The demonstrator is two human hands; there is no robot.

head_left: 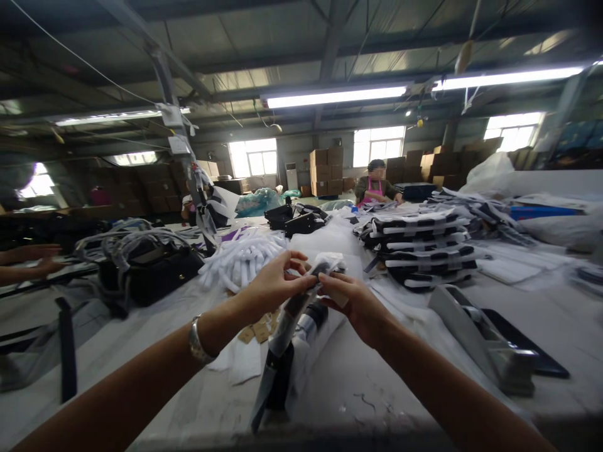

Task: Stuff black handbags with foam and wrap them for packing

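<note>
My left hand (276, 279) pinches the upper end of a black strap (271, 373) partly covered in clear and white wrapping. My right hand (355, 306) closes on the same end from the other side, its thumb and fingers near the white wrapping (330, 260). From between my hands the strap hangs toward the table's front edge, beside a darker wrapped part whose kind I cannot make out. Brown cardboard tags (259, 329) and pieces of white sheet (245, 364) lie on the table left of it. My fingers hide the exact grip points.
White foam tubes (242, 257) are heaped behind my left hand. Black handbags (162, 270) stand left; wrapped black pieces (421, 248) are stacked right. A grey tape dispenser (485, 339) sits at right front. Another person's hands (32, 260) show at far left; a person (377, 185) works across the table.
</note>
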